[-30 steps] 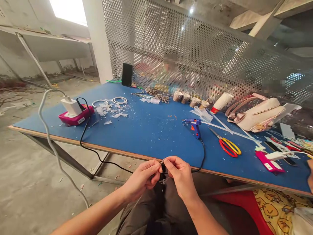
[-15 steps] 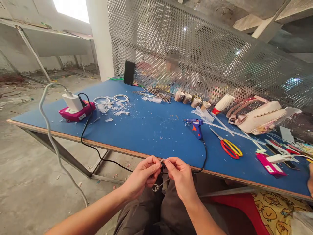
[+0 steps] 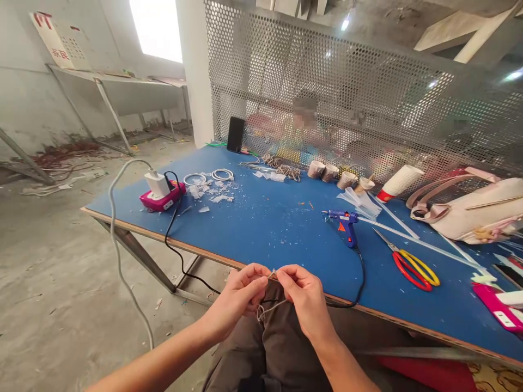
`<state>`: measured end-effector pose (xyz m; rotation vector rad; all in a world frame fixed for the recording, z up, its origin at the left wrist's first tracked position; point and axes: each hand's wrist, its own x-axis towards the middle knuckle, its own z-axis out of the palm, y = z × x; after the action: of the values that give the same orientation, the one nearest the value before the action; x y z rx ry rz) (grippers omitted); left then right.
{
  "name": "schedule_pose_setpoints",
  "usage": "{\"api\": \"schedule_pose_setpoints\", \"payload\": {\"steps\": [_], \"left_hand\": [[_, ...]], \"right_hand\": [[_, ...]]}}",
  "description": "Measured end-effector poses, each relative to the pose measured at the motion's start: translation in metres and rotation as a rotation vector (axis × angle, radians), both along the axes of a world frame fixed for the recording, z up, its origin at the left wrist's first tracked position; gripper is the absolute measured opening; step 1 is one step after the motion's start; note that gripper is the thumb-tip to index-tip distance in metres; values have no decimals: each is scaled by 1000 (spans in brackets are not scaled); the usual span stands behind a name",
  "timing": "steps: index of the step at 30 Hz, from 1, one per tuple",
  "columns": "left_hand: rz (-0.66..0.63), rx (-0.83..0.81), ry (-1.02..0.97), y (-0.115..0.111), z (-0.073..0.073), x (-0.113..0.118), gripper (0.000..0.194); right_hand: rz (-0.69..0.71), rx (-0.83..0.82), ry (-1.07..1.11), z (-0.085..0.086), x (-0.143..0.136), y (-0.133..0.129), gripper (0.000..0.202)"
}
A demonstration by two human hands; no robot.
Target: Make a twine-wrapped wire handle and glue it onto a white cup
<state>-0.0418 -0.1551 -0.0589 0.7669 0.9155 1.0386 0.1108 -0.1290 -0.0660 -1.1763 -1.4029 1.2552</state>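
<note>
"Blue tabletop (image 3: 253,234), with a wooden edge (image 3: 139,228) running just beyond your left hand (image 3: 245,288) and right hand (image 3: 302,288). You have both over your lap. What room lies ahead of you?"

"Past your knuckles the blue runs on, dotted with small flecks, between white scraps (image 3: 220,198) on your left and a glue gun (image 3: 346,224) on your right."

"And your grip?"

"You pinch a thin cord (image 3: 273,308) in each hand, thumb against forefinger, with your fingertips close together and a short bit showing between them. More of it hangs in a loop below, over your dark trousers (image 3: 253,348)."

"What stands around you?"

"Nearest, a black cable (image 3: 363,272) curves from the glue gun to the edge, right of your right hand. Scissors (image 3: 397,251) lie farther right, points away from you. Off to your left sit a pink power strip (image 3: 157,204) and white rings (image 3: 214,175). At the far side, a perforated metal screen (image 3: 261,71) closes your reach."
</note>
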Motion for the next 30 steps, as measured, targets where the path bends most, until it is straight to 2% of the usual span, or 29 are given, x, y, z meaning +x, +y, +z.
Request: {"api": "schedule_pose_setpoints", "payload": {"steps": [5,10,14,20,22,25,27,28,30], "left_hand": [[21,37,29,9,13,-9,31],[59,44,-34,24,23,-2,25],[49,-9,-64,37,28,3,19],[40,11,93,53,35,15,31],[38,25,146,59,40,17,33],[90,91,228,72,52,13,36],[117,145,303,83,62,7,36],[118,169,340,90,67,5,36],[117,224,411,104,74,2,37]], "right_hand": [[33,36,-68,14,-1,19,29],[52,63,-76,29,1,32,28],[42,85,-98,35,7,38,26],[44,140,-135,38,17,48,24],[56,222,-187,42,23,50,21],[-31,498,-359,45,50,50,18],[-149,646,-556,43,82,50,22],[-204,651,-682,41,103,50,23],[-360,554,-998,34,151,52,21]]}}
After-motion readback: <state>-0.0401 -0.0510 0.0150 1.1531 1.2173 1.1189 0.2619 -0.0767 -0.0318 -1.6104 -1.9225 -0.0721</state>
